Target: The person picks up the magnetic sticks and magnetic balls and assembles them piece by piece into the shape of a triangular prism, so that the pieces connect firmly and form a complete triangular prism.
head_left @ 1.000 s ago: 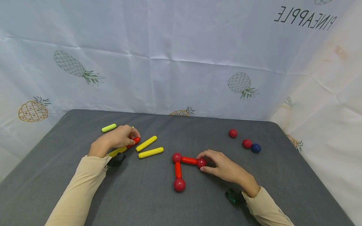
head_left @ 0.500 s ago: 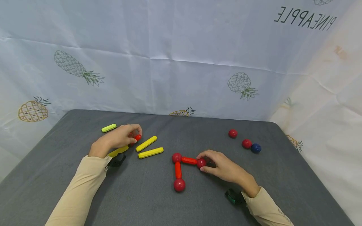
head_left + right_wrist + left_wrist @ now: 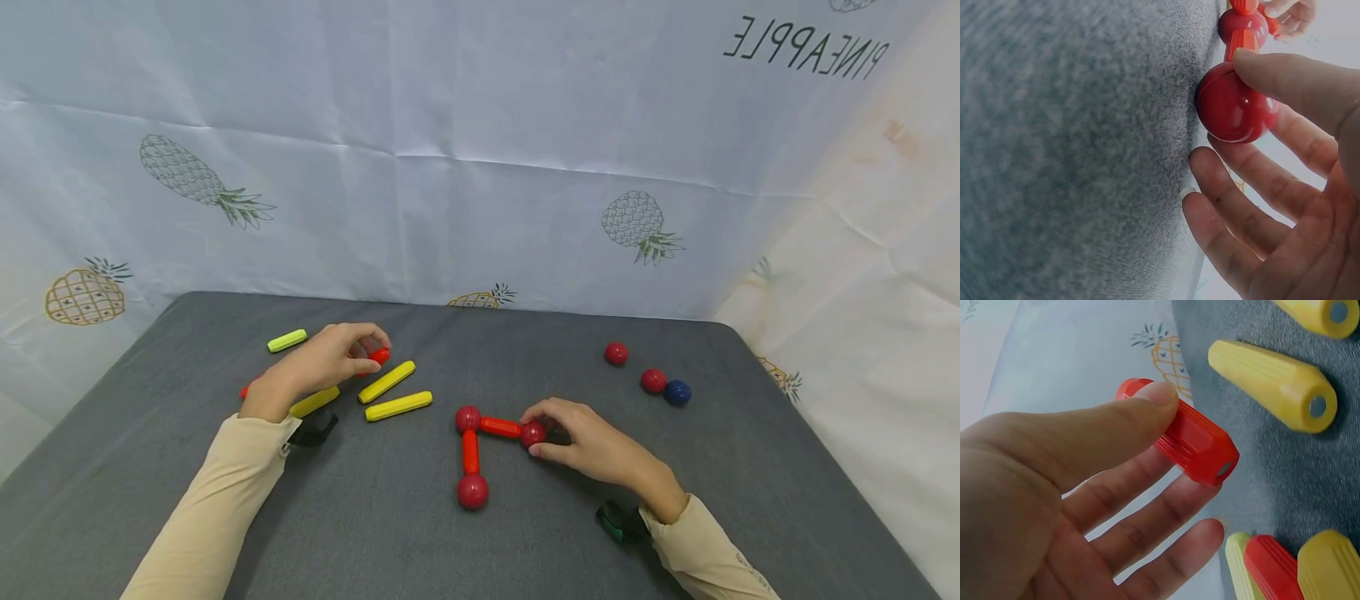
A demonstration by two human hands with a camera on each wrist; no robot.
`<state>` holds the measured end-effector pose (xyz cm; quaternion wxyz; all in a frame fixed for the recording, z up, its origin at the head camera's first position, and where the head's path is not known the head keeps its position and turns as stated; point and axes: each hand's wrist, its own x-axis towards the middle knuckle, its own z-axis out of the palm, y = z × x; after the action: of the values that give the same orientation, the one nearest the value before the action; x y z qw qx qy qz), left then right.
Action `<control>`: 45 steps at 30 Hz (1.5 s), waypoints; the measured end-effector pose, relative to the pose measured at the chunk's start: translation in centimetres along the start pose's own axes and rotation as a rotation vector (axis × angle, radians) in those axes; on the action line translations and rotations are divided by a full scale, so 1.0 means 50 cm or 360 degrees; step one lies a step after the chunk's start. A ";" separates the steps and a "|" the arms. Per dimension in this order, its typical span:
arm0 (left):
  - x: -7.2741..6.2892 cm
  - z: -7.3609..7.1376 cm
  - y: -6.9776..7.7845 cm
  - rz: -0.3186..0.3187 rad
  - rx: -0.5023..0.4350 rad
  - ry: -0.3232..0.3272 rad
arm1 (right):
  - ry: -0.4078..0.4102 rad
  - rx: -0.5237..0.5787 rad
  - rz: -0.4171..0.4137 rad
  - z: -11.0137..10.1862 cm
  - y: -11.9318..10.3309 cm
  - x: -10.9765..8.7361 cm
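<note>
My left hand (image 3: pixel 318 367) pinches a red magnetic rod (image 3: pixel 1207 447) between thumb and fingers, with grey metal showing at its near end. In the left wrist view the rod is off the table. Over at the centre, my right hand (image 3: pixel 600 446) grips a red ball (image 3: pixel 1232 106) by thumb and fingers. That ball ends a red rod (image 3: pixel 500 427), which joins a corner ball (image 3: pixel 468 418). From the corner a second red rod (image 3: pixel 470 452) runs toward me to another red ball (image 3: pixel 472 492). This L-shaped piece lies on the table.
Yellow rods (image 3: pixel 387 382) lie beside and under my left hand, and a short yellow-green rod (image 3: pixel 287 340) lies behind it. Another red rod (image 3: pixel 248 389) is partly hidden by my left wrist. Two red balls (image 3: pixel 617 353) and a blue ball (image 3: pixel 678 392) rest at the back right.
My left hand has moved right and slightly away with the red rod, which has come up from among the other rods. The right hand and the L-shaped piece have stayed put.
</note>
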<state>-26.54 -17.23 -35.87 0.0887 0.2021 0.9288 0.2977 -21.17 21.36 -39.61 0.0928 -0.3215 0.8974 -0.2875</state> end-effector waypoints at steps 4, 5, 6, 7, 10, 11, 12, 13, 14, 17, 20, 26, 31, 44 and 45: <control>0.003 0.006 0.008 0.0025 0.0003 -0.0003 | -0.0003 0.0008 0.0004 0.000 0.000 0.000; 0.005 0.007 0.010 0.0024 0.0005 -0.0007 | -0.0004 0.0011 0.0004 0.000 0.000 0.000; 0.005 0.009 0.012 0.0030 0.0005 -0.0016 | -0.0006 0.0011 0.0005 0.000 0.000 0.000; 0.006 0.010 0.014 0.0025 0.0003 -0.0024 | -0.0007 0.0011 0.0005 0.000 0.000 0.000; 0.009 0.016 0.022 0.0019 0.0015 -0.0043 | -0.0015 0.0015 0.0007 0.000 -0.001 0.000; 0.009 0.018 0.025 0.0021 0.0016 -0.0045 | -0.0019 0.0016 0.0007 0.000 -0.002 0.000; 0.010 0.019 0.027 0.0026 0.0019 -0.0047 | -0.0021 0.0018 0.0007 0.000 -0.002 0.001; 0.010 0.022 0.031 0.0036 0.0024 -0.0048 | -0.0023 0.0021 0.0008 0.000 -0.002 0.001; 0.011 0.024 0.034 0.0045 0.0031 -0.0047 | -0.0027 0.0023 0.0010 -0.001 -0.003 0.001; 0.011 0.029 0.046 0.0069 0.0030 -0.0053 | -0.0039 0.0030 0.0015 -0.001 -0.004 0.003; 0.011 0.034 0.058 0.0108 0.0033 -0.0062 | -0.0054 0.0029 0.0023 -0.001 -0.004 0.004; 0.011 0.045 0.080 0.0191 0.0075 -0.0072 | -0.0071 0.0037 0.0027 -0.002 -0.003 0.005; 0.009 0.055 0.097 0.0266 0.0122 -0.0053 | -0.0069 0.0039 0.0022 -0.003 -0.004 0.005; 0.005 0.083 0.145 0.0337 0.0112 -0.0153 | -0.0028 0.0052 0.0053 -0.004 -0.009 0.002; 0.006 0.086 0.147 0.0344 0.0114 -0.0163 | -0.0025 0.0051 0.0056 -0.004 -0.010 0.002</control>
<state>-23.19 -9.44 -35.00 0.0960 0.3191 0.9059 0.2614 -21.06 21.07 -39.17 0.1101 -0.3065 0.8974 -0.2977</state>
